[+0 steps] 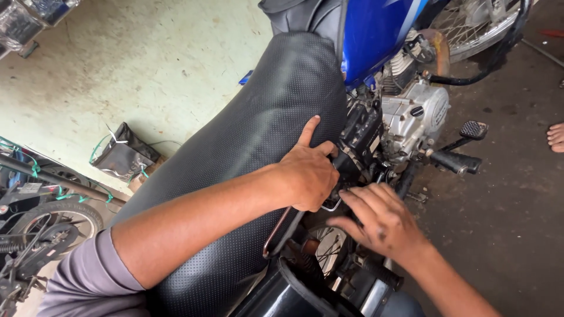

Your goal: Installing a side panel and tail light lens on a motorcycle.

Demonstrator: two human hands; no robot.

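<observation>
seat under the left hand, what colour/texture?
Black seat, finely perforated dot pattern; left hand rests on its edge. Head view.

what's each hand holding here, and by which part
The left hand grips the motorcycle at the seat's lower edge, thumb on the seat. The right hand reaches into the frame below; whether it holds anything cannot be told.

Dark foil pouch with green ties lies by the pale wall

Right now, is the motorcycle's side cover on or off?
Off: below the seat, the frame and wiring lie exposed beside the left hand.
</observation>
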